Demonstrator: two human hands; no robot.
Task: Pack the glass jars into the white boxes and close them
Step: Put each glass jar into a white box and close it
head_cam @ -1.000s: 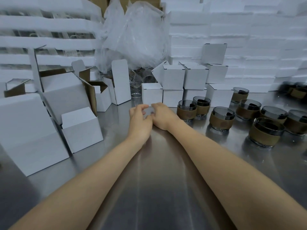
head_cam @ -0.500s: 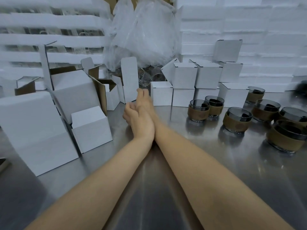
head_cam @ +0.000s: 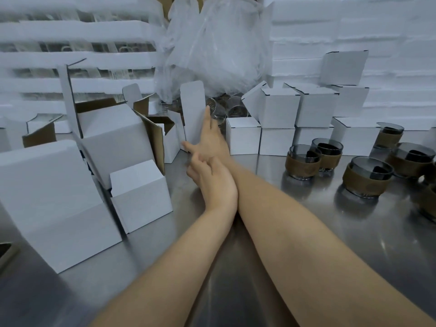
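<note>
Looks like box-fetching: right hand (head_cam: 210, 140), fingers straight, touches the centre-frame white box (head_cam: 194, 119), left hand (head_cam: 213, 184) loose; next, grip it.

Right hand (head_cam: 210, 142): one second ago curled beside the left at table centre. Now stretched toward 12 o'clock, fingers straight, thumb spread, fingertips at the right edge of the upright lid flap (head_cam: 193, 114) of an open white box (head_cam: 171, 142).
Left hand (head_cam: 213, 182): formerly level with the right. Now trailing at its 6 o'clock, against the right wrist, fingers loosely bent.
</note>
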